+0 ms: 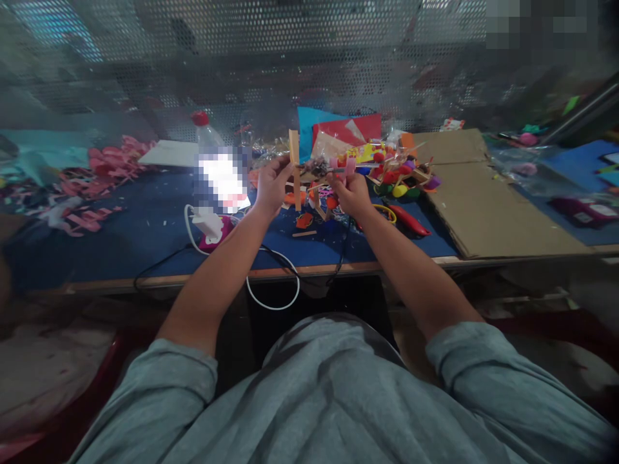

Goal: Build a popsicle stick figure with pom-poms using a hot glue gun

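Flat wooden craft sticks (pixel 296 187), seemingly joined lengthwise, stand upright in the fingers of my left hand (pixel 272 185). My left thumb and fingertips pinch them near the middle. My right hand (pixel 355 194) is closed around what look like pink-handled scissors (pixel 349 167). Their thin grey end points left toward the sticks, apart from them. Whether the blades are parted is too small to tell. Below and between my hands lie small orange pieces (pixel 304 221), loose sticks and scraps. Another craft stick (pixel 304 233) lies flat near the table's front.
A blue-topped table (pixel 145 251) holds a bright phone screen (pixel 223 177), a bottle with red cap (pixel 200 118), and a white charger (pixel 207 223) with cables. Red-handled tool (pixel 409 220), colourful craft pile (pixel 399 174) and cardboard (pixel 503 212) lie right; pink pieces (pixel 111 161) left.
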`<state>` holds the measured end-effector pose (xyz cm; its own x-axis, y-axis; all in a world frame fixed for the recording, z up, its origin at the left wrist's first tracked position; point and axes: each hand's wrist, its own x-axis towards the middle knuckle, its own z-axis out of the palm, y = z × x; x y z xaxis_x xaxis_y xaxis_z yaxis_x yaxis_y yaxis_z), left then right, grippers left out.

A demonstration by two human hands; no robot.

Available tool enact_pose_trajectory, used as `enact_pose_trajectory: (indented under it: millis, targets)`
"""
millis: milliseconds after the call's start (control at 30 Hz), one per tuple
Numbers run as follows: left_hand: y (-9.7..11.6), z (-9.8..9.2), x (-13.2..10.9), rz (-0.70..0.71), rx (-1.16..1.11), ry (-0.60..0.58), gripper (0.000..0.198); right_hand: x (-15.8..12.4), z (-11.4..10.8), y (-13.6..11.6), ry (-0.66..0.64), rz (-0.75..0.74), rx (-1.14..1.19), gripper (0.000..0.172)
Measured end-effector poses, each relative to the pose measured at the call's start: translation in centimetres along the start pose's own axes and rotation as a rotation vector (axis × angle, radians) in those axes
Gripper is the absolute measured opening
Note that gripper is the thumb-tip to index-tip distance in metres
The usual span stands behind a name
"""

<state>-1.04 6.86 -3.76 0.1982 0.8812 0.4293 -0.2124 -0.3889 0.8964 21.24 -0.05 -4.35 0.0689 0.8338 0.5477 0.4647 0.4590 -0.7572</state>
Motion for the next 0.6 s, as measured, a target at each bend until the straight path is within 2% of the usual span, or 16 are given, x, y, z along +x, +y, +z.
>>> enact_pose_trajectory:
  millis: [600]
  targets:
    - [0.09, -0.21, 0.17, -0.022, -0.008, 0.043, 0.062, -0.10, 0.03, -0.15, -0.022, -0.014, 0.030, 0.083]
